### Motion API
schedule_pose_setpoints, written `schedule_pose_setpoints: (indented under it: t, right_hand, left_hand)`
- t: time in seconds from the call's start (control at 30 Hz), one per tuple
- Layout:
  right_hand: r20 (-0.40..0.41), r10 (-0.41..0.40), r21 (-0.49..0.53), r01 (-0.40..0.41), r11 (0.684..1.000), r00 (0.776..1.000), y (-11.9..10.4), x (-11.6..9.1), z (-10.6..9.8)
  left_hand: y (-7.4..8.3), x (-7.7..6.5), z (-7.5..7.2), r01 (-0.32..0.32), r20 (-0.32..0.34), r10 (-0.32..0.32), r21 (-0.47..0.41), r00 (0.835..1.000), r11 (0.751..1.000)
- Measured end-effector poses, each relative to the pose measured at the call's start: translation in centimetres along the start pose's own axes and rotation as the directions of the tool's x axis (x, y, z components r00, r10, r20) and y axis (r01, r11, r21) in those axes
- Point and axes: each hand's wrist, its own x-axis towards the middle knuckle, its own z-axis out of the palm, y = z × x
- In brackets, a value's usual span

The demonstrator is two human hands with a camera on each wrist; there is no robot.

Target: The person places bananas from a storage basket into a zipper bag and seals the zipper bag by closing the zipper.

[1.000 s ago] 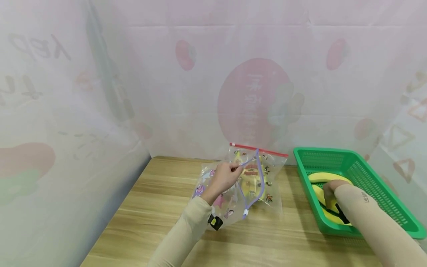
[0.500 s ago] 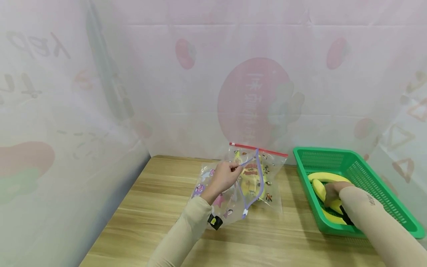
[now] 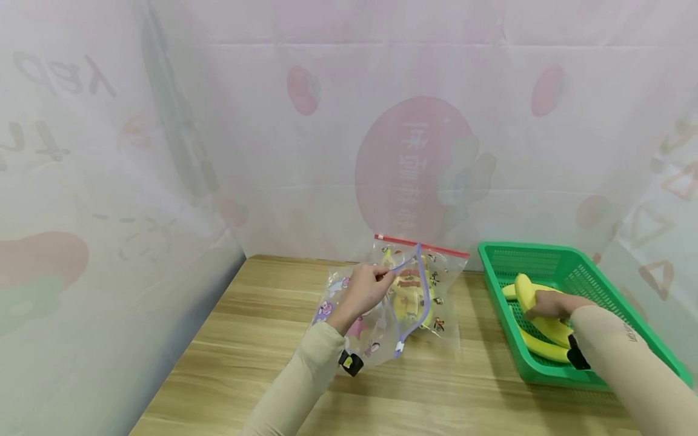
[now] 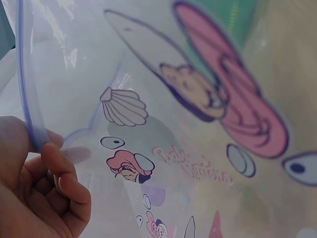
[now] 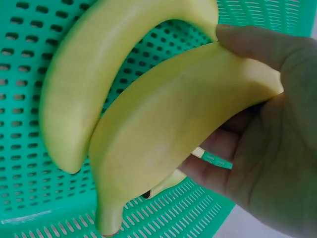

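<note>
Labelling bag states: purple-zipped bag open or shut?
Open: the purple-zipped bag gapes, its zip edges spread into a loop, one pinched by the left hand.

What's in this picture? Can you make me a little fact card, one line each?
Left grip: pinches purple-zip bag by its edge
Right grip: holds a banana
Basket: green, with more bananas inside
Purple-zip bag: see-through, mouth open
Red-zip bag: behind it, something yellow inside
Table: wood-look top
</note>
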Motion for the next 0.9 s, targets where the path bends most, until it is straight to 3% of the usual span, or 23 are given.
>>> schedule_pose_setpoints:
  t: [0.2,0.47,0.77,0.9]
  right_hand:
    - [-0.059,-0.086,0.168,0.094,0.981,0.995,-0.1,-0.5,0.0]
    - [-0.148,-0.168,0.272,0.204,0.94,0.975,-0.7,-0.5,-1.0]
    - [-0.17,-0.105,0.407,0.167,0.898,0.98,-1.5,-1.7,-2.3]
    - [-0.172,-0.08,0.424,0.147,0.893,0.982,-1.9,-2.2,-2.5]
  left_hand:
    - [0.1,-0.1,-0.1,0.014,0.002,-0.014,0.002,1.0,1.0]
    - [-0.1,0.0,-0.1,0.011,0.001,-0.011,-0.006,1.0,1.0]
    - [-0.1,0.1,-0.2,-0.009,0.002,0.009,-0.004,1.0,1.0]
    - [0.0,0.1,-0.2,-0.03,-0.006,0.03,0.0,1.0,1.0]
